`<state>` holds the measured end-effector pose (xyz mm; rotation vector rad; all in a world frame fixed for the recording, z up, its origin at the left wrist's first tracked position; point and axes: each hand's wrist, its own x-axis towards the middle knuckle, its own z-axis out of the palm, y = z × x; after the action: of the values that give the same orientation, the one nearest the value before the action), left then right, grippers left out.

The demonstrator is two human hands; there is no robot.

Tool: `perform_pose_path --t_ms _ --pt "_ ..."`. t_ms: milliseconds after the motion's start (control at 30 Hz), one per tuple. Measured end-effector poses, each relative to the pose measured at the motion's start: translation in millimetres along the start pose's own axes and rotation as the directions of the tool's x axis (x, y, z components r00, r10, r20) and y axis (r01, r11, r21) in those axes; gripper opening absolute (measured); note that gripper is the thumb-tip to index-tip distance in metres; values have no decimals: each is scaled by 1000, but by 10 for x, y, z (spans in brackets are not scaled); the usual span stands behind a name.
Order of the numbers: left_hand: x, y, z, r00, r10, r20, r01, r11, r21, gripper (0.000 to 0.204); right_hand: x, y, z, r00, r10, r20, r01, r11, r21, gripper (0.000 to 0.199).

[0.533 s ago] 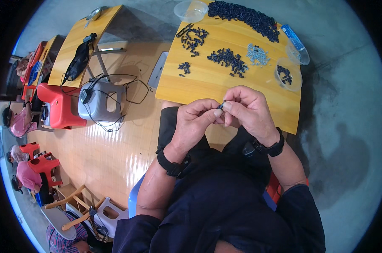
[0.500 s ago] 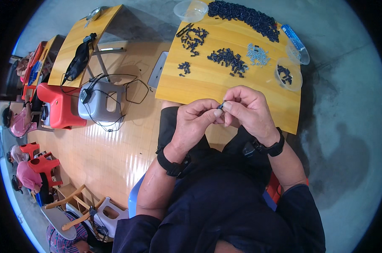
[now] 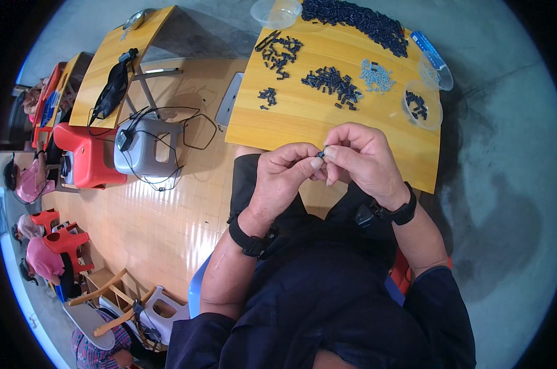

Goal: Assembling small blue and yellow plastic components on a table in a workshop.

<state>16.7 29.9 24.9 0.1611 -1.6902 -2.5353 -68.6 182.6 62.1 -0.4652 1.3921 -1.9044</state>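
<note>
My left hand (image 3: 289,174) and my right hand (image 3: 363,161) meet in front of the table's near edge, over my lap. Between their thumbs and fingertips is a small black part (image 3: 321,154), pinched from both sides; its exact kind is too small to tell. On the yellow table (image 3: 278,126) beyond lie a middle pile of small black cylindrical parts (image 3: 331,85), a heap of tiny grey pieces (image 3: 376,75) and looser black parts (image 3: 281,54) at the left. A clear round bowl (image 3: 427,124) at the right holds several black parts.
A large black heap (image 3: 355,23) covers the table's far edge, beside a clear basin (image 3: 275,13). A blue box (image 3: 428,49) lies at the right edge. Leftward stand a grey stool (image 3: 144,147) with cables, a red stool (image 3: 85,157) and another table (image 3: 97,74). Other people sit further left.
Both hands stay nearly in place, still pinching the small black part. The view has shifted very slightly; nothing on the table has visibly moved.
</note>
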Motion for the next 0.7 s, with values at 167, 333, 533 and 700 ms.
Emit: perform_pose_path --t_ms 167,333,533,700 --pt "-5 8 -9 1000 9 8 -9 999 37 10 -1 -23 -7 999 40 -1 -40 998 -44 4" --pt "-10 4 -18 1000 -13 26 14 1000 -20 10 -4 -17 -3 999 41 -14 -40 997 66 4" --pt "-9 11 -15 1000 23 10 -23 999 22 9 -4 -10 12 1000 18 -9 -18 999 33 3" --pt "-17 5 -16 999 33 7 -34 998 46 9 -4 -4 8 1000 17 -10 -17 1000 -15 3"
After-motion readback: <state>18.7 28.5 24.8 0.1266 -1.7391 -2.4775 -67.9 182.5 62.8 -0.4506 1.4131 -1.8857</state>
